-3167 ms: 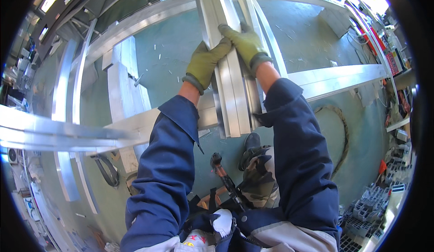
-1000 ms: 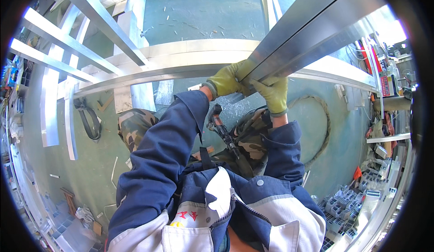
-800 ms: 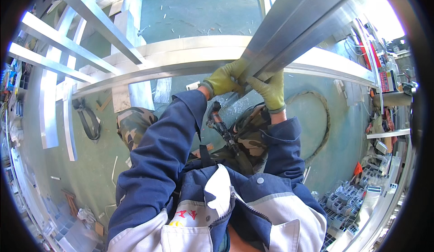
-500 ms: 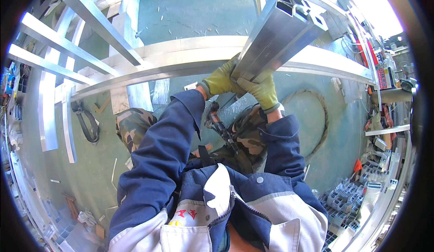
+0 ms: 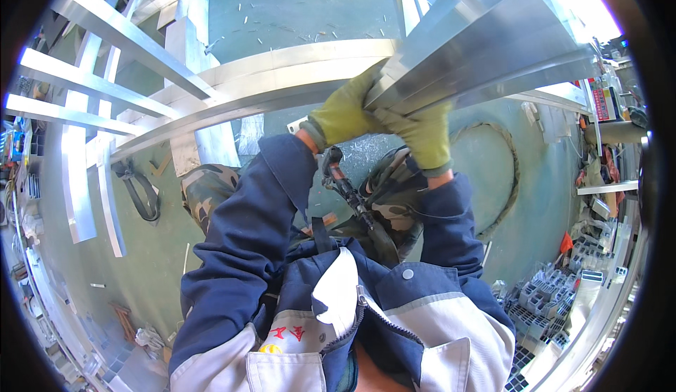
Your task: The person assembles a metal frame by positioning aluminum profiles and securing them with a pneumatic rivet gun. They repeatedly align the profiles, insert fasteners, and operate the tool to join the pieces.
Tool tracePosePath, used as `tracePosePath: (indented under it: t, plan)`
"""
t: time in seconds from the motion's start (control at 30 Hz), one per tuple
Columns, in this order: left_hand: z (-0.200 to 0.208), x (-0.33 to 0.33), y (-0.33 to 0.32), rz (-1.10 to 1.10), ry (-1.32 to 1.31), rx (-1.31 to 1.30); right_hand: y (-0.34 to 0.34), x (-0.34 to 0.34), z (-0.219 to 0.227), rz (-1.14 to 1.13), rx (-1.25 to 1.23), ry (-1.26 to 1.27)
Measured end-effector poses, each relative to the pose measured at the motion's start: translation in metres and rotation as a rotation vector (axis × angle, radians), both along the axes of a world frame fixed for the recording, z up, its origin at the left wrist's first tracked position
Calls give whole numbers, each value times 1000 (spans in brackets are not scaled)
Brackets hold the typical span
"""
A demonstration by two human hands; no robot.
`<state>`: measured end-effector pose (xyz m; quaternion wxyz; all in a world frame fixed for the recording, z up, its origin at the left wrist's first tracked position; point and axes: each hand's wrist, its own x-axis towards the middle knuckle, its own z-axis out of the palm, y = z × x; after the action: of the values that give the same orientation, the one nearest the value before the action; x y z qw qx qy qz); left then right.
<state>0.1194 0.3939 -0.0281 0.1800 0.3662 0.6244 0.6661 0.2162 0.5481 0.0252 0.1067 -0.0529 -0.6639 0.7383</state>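
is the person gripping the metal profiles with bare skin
No, the left hand and the right hand both wear yellow-green gloves where they hold the metal profiles.

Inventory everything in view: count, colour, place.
Held profiles: uncounted, silver, both hands
Slanting bars: three, silver, upper left
Crossbeam: at least one, silver, beyond hands
Lower bars: two, silver, left
Strap: one, dark, floor left
Loop: one, brown, floor right
Short pieces: many, grey, lower right
Unclear item: one, dark, between legs
Clutter: many, mixed, rim
Trousers: one pair, camouflage, below hands
Sleeves: two, navy, centre
Left hand, right hand: one each, green gloves, centre
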Motion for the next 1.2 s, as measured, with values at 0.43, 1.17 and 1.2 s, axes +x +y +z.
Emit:
tracePosePath:
  t: [0.43, 1.17, 1.2]
  plan:
    - [-74, 7, -9, 156, -110, -143, 7, -32, -103, 76, 5, -52]
    - [198, -17, -112, 562, 720, 8, -99, -37, 168, -224, 505, 625]
    - [218, -27, -114, 559, 963, -53, -90, -39, 175, -211, 640, 712]
